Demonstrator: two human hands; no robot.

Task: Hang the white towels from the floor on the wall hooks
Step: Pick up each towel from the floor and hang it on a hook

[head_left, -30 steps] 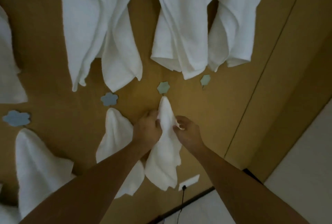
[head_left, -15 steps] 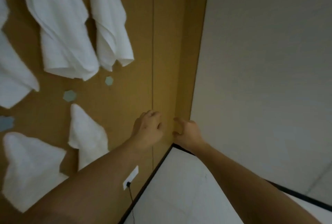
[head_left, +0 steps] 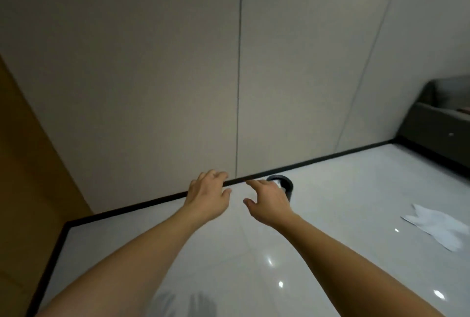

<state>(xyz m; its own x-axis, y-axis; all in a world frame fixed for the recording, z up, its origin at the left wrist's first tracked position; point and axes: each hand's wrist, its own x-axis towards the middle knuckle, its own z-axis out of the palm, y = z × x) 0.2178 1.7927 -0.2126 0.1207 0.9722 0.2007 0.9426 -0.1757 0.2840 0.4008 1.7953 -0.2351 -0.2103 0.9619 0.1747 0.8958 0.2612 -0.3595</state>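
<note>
A crumpled white towel [head_left: 441, 225] lies on the glossy white floor [head_left: 318, 253] at the right edge. My left hand [head_left: 208, 193] and my right hand [head_left: 268, 198] hover side by side in mid-air in the centre, fingers loosely curled, holding nothing. Both are well to the left of the towel. The wall hooks and the hung towels are out of view.
A grey panelled wall [head_left: 229, 62] with a black skirting strip [head_left: 343, 155] faces me. A brown wall [head_left: 28, 164] stands at the left. A black round bin [head_left: 283, 184] stands behind my right hand. A dark grey sofa [head_left: 440, 123] is at the far right.
Both hands let go of the towel hung on the hook. The view swung right from the brown hook wall to the grey wall and floor, bringing a floor towel into sight.
</note>
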